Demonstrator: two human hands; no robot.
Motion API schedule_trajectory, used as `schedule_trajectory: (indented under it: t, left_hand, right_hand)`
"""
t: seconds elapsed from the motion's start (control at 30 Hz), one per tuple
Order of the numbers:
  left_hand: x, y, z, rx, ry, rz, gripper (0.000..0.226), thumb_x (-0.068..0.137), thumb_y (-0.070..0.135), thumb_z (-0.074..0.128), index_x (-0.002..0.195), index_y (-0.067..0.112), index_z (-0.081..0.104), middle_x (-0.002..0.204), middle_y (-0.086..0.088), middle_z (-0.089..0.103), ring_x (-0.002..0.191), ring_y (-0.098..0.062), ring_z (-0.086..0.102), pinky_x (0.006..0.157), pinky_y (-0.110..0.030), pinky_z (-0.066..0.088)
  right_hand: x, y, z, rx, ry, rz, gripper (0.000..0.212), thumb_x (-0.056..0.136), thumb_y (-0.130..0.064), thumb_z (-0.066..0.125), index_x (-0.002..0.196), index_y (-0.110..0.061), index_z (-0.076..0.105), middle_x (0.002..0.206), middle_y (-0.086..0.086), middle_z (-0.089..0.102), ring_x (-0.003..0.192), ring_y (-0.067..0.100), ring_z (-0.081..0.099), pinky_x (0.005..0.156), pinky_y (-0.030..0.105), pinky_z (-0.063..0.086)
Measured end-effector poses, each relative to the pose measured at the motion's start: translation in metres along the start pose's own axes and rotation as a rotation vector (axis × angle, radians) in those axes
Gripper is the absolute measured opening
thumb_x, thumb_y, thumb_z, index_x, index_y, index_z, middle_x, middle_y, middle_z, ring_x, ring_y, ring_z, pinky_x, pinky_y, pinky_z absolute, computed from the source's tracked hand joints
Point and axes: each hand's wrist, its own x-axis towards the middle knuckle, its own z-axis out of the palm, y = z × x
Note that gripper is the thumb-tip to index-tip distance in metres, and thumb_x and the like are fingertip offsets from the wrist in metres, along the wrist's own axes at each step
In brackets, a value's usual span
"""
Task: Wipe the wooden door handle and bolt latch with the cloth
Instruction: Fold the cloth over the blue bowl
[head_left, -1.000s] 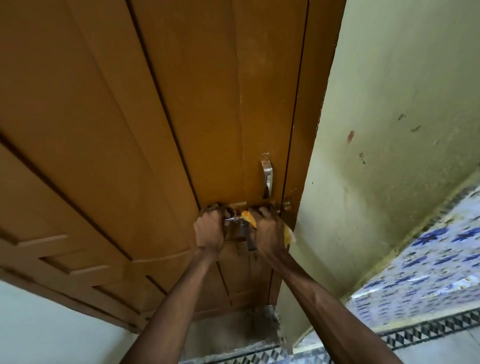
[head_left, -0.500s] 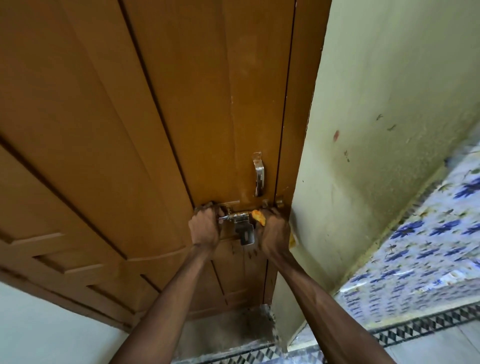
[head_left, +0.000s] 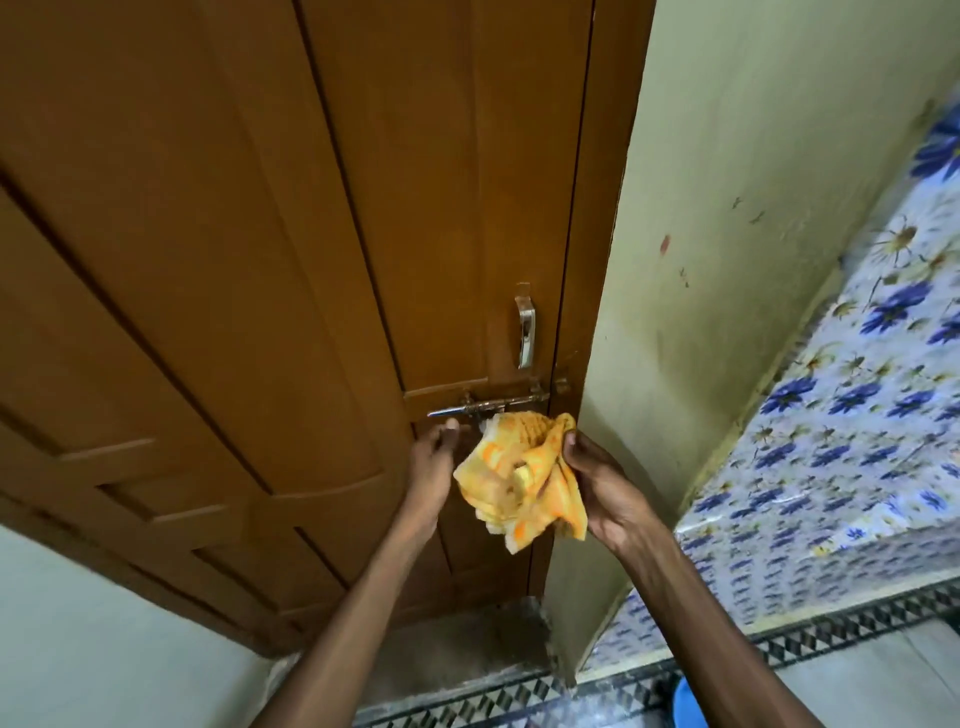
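Both hands were just below the bolt latch (head_left: 488, 404). R hand (head_left: 605, 480) gripped a bunched yellow cloth (head_left: 522, 470), fingers curled round its right edge, top of cloth touching the latch's underside. L hand (head_left: 434, 462) was loosely open, fingers extended twd the door (head_left: 260, 234), holding nothing; fingertips just under the bolt's left end, couldn't tell if touching. Bolt sat horizontal, its right end near the door edge. Metal door handle (head_left: 524, 326) was vertical, just above the latch, clear of both hands and cloth.

Room: door edge met the frame (head_left: 597, 208) immediately right of the latch, then a pale green wall (head_left: 727, 208) close beside the R hand, so tight on that side. Left of the latch was flat panelled wood, open. Floral tile wall (head_left: 831, 441) was further right, well apart. Patterned floor border (head_left: 675, 670) ran below the arms.
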Motion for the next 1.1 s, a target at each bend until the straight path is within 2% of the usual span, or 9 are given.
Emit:
schedule_trajectory:
  t: [0.07, 0.2, 0.3, 0.43, 0.6, 0.67, 0.77, 0.93, 1.1]
  left_hand:
    - [-0.027, -0.002, -0.008, -0.168, -0.134, -0.238, 0.078, 0.087, 0.077, 0.047, 0.13, 0.015, 0.064, 0.136, 0.004, 0.058, 0.125, -0.012, 0.052, 0.104, -0.039, 0.042]
    - [-0.078, -0.01, -0.014, -0.272, -0.35, -0.325, 0.089, 0.072, 0.088, 0.054, 0.141, 0.031, 0.054, 0.14, 0.007, 0.057, 0.125, -0.013, 0.057, 0.092, -0.038, 0.057]
    - [-0.102, -0.017, -0.013, -0.26, -0.372, -0.347, 0.11, 0.053, 0.095, 0.058, 0.144, 0.033, 0.05, 0.139, 0.004, 0.059, 0.126, -0.017, 0.056, 0.109, -0.051, 0.043]
    - [-0.13, -0.014, 0.001, -0.213, -0.336, -0.348, 0.071, 0.077, 0.067, 0.071, 0.13, 0.021, 0.063, 0.124, 0.0, 0.07, 0.115, -0.016, 0.063, 0.1, -0.039, 0.047]
    - [-0.161, -0.01, 0.036, -0.131, -0.275, -0.233, 0.016, 0.096, 0.022, 0.066, 0.11, 0.016, 0.062, 0.102, -0.005, 0.072, 0.086, -0.014, 0.067, 0.068, -0.026, 0.053]
    - [-0.176, -0.006, 0.053, -0.102, -0.269, -0.166, 0.014, 0.096, 0.017, 0.066, 0.108, 0.017, 0.059, 0.096, -0.001, 0.069, 0.079, -0.012, 0.066, 0.062, -0.024, 0.053]
    - [-0.197, 0.002, 0.082, -0.109, -0.311, -0.134, 0.02, 0.096, 0.026, 0.066, 0.11, 0.015, 0.058, 0.092, 0.003, 0.069, 0.075, -0.005, 0.066, 0.059, -0.019, 0.051]
    - [-0.217, 0.011, 0.133, -0.2, -0.344, -0.335, 0.078, 0.07, 0.082, 0.06, 0.122, 0.025, 0.065, 0.121, -0.002, 0.07, 0.113, -0.018, 0.065, 0.1, -0.043, 0.05]
    - [-0.257, -0.001, 0.201, -0.089, -0.401, -0.396, 0.031, 0.095, 0.02, 0.067, 0.124, 0.017, 0.056, 0.121, -0.011, 0.069, 0.097, -0.017, 0.068, 0.078, -0.031, 0.057]
  right_hand:
    - [-0.011, 0.01, -0.004, 0.097, 0.034, 0.042, 0.024, 0.095, -0.017, 0.052, 0.114, -0.006, 0.063, 0.109, 0.019, 0.069, 0.095, 0.033, 0.07, 0.081, 0.052, 0.057]
    - [-0.042, 0.026, -0.005, 0.069, 0.078, 0.04, 0.023, 0.1, -0.017, 0.045, 0.112, -0.01, 0.062, 0.102, 0.016, 0.071, 0.089, 0.029, 0.072, 0.077, 0.048, 0.059]
    - [-0.07, 0.037, -0.011, -0.021, 0.112, 0.021, 0.032, 0.095, -0.026, 0.049, 0.121, -0.009, 0.059, 0.107, 0.015, 0.069, 0.09, 0.027, 0.071, 0.078, 0.046, 0.06]
    - [-0.104, 0.039, -0.027, -0.097, 0.18, 0.076, 0.03, 0.101, -0.03, 0.044, 0.117, -0.013, 0.064, 0.107, 0.014, 0.068, 0.086, 0.023, 0.072, 0.073, 0.04, 0.059]
    - [-0.138, 0.031, -0.045, -0.03, 0.225, 0.247, 0.075, 0.088, -0.072, 0.033, 0.123, -0.011, 0.059, 0.118, 0.02, 0.068, 0.106, 0.037, 0.067, 0.088, 0.055, 0.053]
    - [-0.151, 0.024, -0.052, -0.057, 0.188, 0.263, 0.076, 0.085, -0.074, 0.041, 0.124, -0.012, 0.06, 0.123, 0.021, 0.066, 0.111, 0.039, 0.064, 0.096, 0.06, 0.047]
    - [-0.172, 0.008, -0.07, -0.246, 0.184, 0.227, 0.03, 0.092, -0.031, 0.061, 0.115, -0.012, 0.067, 0.108, 0.017, 0.073, 0.094, 0.032, 0.071, 0.084, 0.047, 0.057]
    - [-0.21, -0.035, -0.132, -0.195, 0.08, 0.236, 0.031, 0.089, -0.005, 0.056, 0.119, -0.003, 0.063, 0.104, 0.015, 0.073, 0.091, 0.028, 0.071, 0.085, 0.041, 0.058]
    - [-0.239, -0.075, -0.199, -0.346, 0.105, 0.324, 0.04, 0.092, -0.025, 0.057, 0.125, -0.003, 0.06, 0.122, 0.021, 0.066, 0.113, 0.038, 0.062, 0.103, 0.053, 0.045]
